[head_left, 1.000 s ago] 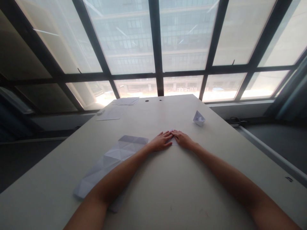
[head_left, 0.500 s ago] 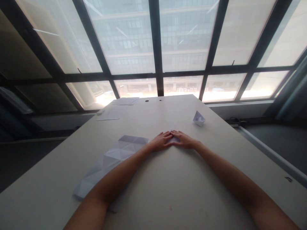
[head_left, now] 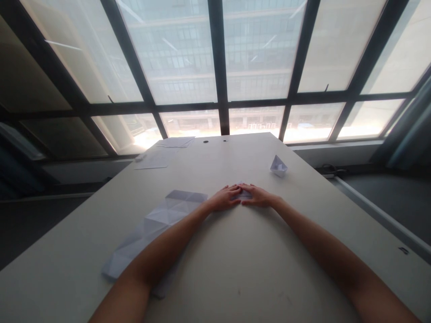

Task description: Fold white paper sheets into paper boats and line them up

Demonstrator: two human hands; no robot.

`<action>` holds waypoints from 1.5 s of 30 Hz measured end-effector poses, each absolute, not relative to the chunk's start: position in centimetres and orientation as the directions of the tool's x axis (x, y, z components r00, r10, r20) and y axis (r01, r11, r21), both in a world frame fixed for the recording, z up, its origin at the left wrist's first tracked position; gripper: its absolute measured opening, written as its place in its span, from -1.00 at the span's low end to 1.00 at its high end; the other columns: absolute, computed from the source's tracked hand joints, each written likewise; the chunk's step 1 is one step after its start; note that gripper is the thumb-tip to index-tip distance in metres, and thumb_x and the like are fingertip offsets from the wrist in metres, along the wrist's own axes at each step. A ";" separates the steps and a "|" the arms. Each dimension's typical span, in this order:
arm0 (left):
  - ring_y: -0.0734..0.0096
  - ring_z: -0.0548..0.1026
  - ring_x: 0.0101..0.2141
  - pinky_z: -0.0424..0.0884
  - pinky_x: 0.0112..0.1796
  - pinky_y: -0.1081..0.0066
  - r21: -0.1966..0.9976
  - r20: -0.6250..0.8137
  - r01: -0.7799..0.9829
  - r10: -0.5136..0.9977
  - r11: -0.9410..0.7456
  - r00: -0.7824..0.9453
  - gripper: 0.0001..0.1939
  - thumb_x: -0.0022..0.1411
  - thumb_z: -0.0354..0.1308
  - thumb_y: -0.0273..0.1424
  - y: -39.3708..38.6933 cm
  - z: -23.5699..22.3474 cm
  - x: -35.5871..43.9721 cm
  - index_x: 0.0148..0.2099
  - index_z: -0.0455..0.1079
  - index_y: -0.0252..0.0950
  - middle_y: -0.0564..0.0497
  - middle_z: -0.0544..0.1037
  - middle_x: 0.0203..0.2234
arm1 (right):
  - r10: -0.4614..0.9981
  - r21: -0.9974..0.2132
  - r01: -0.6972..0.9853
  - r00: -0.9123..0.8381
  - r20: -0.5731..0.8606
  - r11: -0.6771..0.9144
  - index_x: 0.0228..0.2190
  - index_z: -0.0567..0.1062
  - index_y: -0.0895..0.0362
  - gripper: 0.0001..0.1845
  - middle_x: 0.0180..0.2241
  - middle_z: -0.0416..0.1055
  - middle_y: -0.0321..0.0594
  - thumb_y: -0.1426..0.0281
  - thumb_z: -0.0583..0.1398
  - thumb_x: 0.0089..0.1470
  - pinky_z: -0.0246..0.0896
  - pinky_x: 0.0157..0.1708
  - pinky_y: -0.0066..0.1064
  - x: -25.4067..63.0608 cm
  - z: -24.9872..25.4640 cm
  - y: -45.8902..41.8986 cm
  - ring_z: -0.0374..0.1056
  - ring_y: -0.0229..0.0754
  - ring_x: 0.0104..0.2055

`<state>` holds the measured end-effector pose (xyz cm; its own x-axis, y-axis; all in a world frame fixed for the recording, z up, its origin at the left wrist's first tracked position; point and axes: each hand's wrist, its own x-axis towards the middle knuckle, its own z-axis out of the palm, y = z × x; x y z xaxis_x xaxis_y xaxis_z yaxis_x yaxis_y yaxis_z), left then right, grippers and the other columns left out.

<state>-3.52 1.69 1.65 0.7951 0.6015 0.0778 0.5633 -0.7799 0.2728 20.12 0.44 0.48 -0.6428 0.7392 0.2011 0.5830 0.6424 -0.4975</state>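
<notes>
A small piece of folded white paper (head_left: 245, 194) lies on the white table (head_left: 232, 260), mostly covered by both hands. My left hand (head_left: 226, 198) rests flat on its left side, fingers stretched out. From the right, my right hand (head_left: 257, 196) presses on it the same way, and the fingertips of both hands meet near its top. A folded paper boat (head_left: 279, 167) stands apart, beyond my right hand. Under and beside my left forearm is a large creased sheet of paper (head_left: 158, 220), partly hidden by the arm.
Several flat paper sheets (head_left: 153, 159) lie at the far left of the table. Two small dark spots (head_left: 205, 141) mark its far end. Tall framed windows (head_left: 188, 54) rise behind it. A small dark mark (head_left: 403, 250) is near the right edge.
Hardly anything differs. Both hands stay pressed on the folded paper, and the view has shifted very slightly.
</notes>
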 end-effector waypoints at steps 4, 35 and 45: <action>0.19 0.01 0.37 -0.03 0.30 0.08 0.267 0.050 0.583 0.616 -0.767 0.787 -0.35 0.38 0.07 -0.19 1.5 1.9 -3.4 0.43 0.01 -0.10 -0.06 0.02 0.41 | 0.734 -0.486 0.580 -0.641 0.223 0.654 0.32 0.17 -0.02 -0.15 0.33 0.14 -0.12 0.12 0.31 0.09 -0.13 0.35 -0.07 20.2 0.7 0.3 0.02 -0.02 0.38; 0.23 0.50 0.05 0.35 0.08 0.37 0.389 0.239 0.685 0.786 -0.616 0.571 -0.64 0.34 0.12 -0.23 1.1 1.5 -3.1 0.15 0.48 -0.03 0.12 0.54 0.08 | 0.795 -0.387 0.695 -0.517 0.317 0.606 0.09 0.50 -0.10 -0.57 0.11 0.47 -0.29 0.27 0.23 0.17 0.25 0.11 -0.24 19.6 1.1 -0.6 0.40 0.03 0.11; 0.20 0.58 -0.15 0.38 -0.16 0.40 0.403 0.326 0.801 0.887 -0.443 0.327 -0.77 0.33 0.18 -0.20 1.5 2.3 -3.7 -0.13 0.62 -0.13 -0.03 0.66 -0.21 | 0.851 -0.305 0.814 -0.382 0.360 0.495 -0.20 0.63 0.00 -0.79 -0.24 0.62 -0.23 0.28 0.19 0.22 0.25 -0.18 -0.41 21.0 1.0 0.3 0.51 -0.10 -0.20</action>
<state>-3.74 1.47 2.29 0.3266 0.8871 0.3260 0.8009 -0.4430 0.4030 21.02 0.30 0.98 -0.3822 0.8509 0.3604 0.8140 0.4946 -0.3045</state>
